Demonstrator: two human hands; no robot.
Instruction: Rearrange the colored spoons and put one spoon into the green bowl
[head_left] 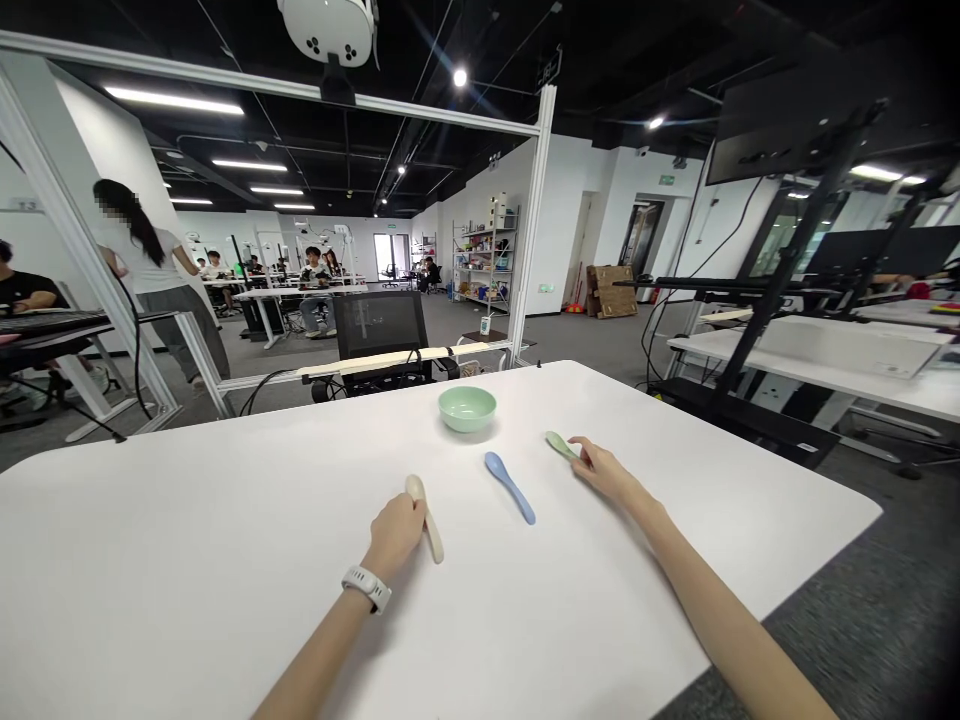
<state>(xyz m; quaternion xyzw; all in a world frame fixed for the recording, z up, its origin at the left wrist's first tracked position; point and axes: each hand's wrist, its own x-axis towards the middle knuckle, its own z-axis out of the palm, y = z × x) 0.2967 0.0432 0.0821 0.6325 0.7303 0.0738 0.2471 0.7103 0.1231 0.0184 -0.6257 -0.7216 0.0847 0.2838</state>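
Observation:
My left hand (394, 535) rests on a cream plastic spoon (431, 530), with its fingers closed around the neck and the bowl of the spoon showing above them. My right hand (600, 472) pinches the handle of a pale green spoon (559, 445) at its fingertips. Between my hands, a blue spoon (510, 487) lies untouched on the white table (225, 520). Beyond it stands a round pale green bowl (467, 408), nearer my right hand than my left. A watch band circles my left wrist.
A metal frame (532, 230) with a wooden strip rises behind the table. A black office chair (380, 335) stands beyond it. A white desk (817, 360) and a black display stand lie to the right. Several people sit and stand at desks in the background.

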